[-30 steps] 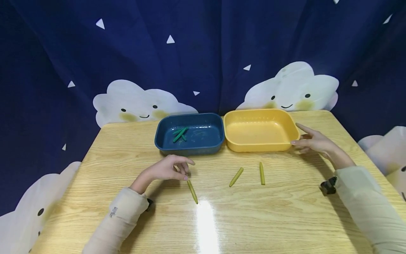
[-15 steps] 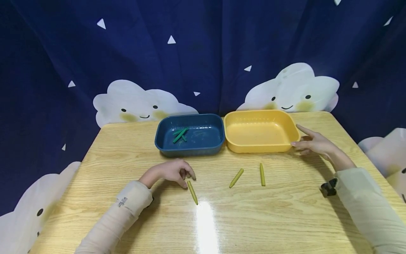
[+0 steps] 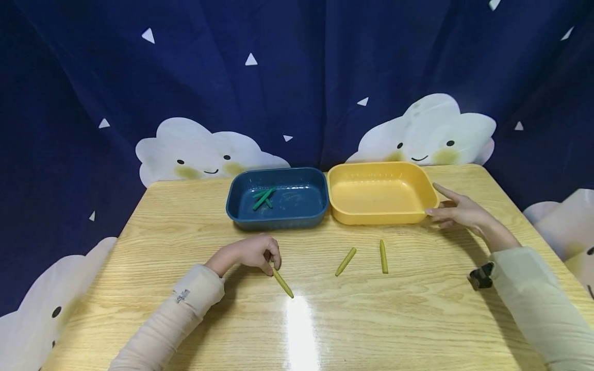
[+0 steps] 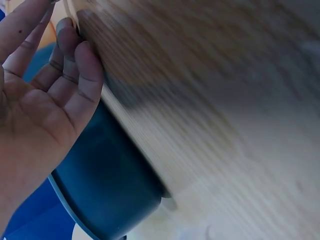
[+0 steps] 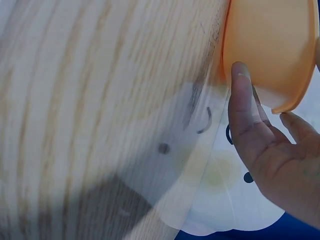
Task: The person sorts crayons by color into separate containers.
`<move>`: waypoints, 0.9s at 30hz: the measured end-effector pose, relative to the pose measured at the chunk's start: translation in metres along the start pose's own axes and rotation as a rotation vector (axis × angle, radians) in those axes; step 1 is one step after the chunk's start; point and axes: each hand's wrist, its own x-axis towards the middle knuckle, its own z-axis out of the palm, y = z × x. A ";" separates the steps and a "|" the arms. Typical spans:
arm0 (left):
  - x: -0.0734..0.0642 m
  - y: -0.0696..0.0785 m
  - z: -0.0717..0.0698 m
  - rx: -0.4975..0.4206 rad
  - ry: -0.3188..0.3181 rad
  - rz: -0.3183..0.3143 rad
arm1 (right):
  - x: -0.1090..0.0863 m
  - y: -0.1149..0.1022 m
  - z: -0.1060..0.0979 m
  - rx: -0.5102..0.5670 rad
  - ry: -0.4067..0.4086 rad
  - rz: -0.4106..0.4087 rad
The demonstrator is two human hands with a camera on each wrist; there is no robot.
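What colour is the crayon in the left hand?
The crayon is dull yellow; head view shows it best.

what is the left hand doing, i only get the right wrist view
Observer: The bare left hand pinches one end of a thin yellow crayon-like stick.
Operator: any more of those lying loose
Observer: Two: a slanted yellow stick and, to its right, a straighter yellow stick, both on the pale wood-grain table.
Operator: what's beside the yellow rectangular plastic tray that the bare right hand is at
Observer: A dark blue rectangular plastic tray with a few thin green sticks in it.
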 end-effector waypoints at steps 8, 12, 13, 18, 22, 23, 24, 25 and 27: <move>-0.003 -0.003 0.000 -0.105 0.047 0.077 | -0.001 -0.001 -0.001 0.005 -0.001 0.012; -0.003 -0.002 0.000 -0.146 0.110 0.106 | -0.002 -0.001 -0.001 0.011 -0.006 0.015; -0.003 -0.002 0.000 -0.162 0.126 0.107 | -0.002 -0.001 -0.001 0.014 -0.007 0.015; 0.001 0.006 -0.008 -0.212 0.187 0.097 | -0.002 -0.001 0.000 0.012 -0.005 0.012; 0.009 0.018 -0.024 -0.221 0.242 0.119 | -0.002 -0.001 0.001 0.009 -0.001 0.005; 0.013 0.022 -0.028 -0.226 0.257 0.124 | -0.002 -0.001 0.001 0.010 0.000 0.005; 0.016 0.025 -0.032 -0.232 0.268 0.131 | -0.002 -0.001 0.001 0.014 0.000 0.002; 0.019 0.029 -0.036 -0.238 0.277 0.134 | -0.002 -0.001 0.001 0.013 0.001 0.002; 0.026 0.035 -0.042 -0.243 0.295 0.143 | -0.002 -0.001 0.001 0.015 -0.002 -0.001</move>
